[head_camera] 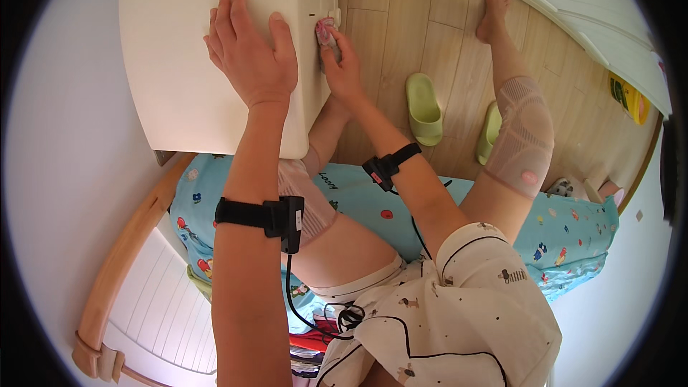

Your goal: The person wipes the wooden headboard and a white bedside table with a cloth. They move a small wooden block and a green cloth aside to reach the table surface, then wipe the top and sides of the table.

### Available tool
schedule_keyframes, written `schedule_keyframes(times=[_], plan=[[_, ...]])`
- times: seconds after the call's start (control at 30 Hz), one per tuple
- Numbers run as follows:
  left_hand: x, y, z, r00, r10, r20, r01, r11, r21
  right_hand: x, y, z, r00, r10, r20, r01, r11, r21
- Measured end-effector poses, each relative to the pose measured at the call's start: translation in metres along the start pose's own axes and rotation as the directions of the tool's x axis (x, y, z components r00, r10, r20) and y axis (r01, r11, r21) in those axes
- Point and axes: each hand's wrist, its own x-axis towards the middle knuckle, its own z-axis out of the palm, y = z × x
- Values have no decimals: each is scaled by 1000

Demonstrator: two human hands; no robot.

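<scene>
My left hand [250, 51] lies palm down on the top of a white cabinet [177, 80], fingers a little apart and nothing in its grasp. On the cabinet's front side, my right hand [344, 67] pinches a small pink-and-white bundle [325, 32], which looks like cloth. The bundle is against or very close to the front face, just below a white knob [335, 15]. Its lower part is partly hidden by my fingers and thumb.
Green slippers [424, 110] lie on the wood floor [403, 27]. I sit on a bed with a blue patterned sheet [371, 199]; its wooden headboard [126, 263] curves at left. Black straps with cabled devices [292, 224] circle both forearms. A yellow container [629, 98] stands at right.
</scene>
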Motion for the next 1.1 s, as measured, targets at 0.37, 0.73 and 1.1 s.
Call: schedule_keyframes(times=[0.37, 0.73, 1.1], plan=[[-2, -1, 0, 1000, 5, -1, -5, 1000, -15, 94, 64, -26, 927, 354, 121, -278, 868, -411], [-3, 0, 2, 1000, 8, -12, -8, 1000, 8, 95, 7, -70, 783, 567, 256, -336, 731, -594], [-1, 1, 1, 1000, -9, 3, 9, 1000, 7, 84, 34, -74, 761, 534, 368, -485, 845, -223]])
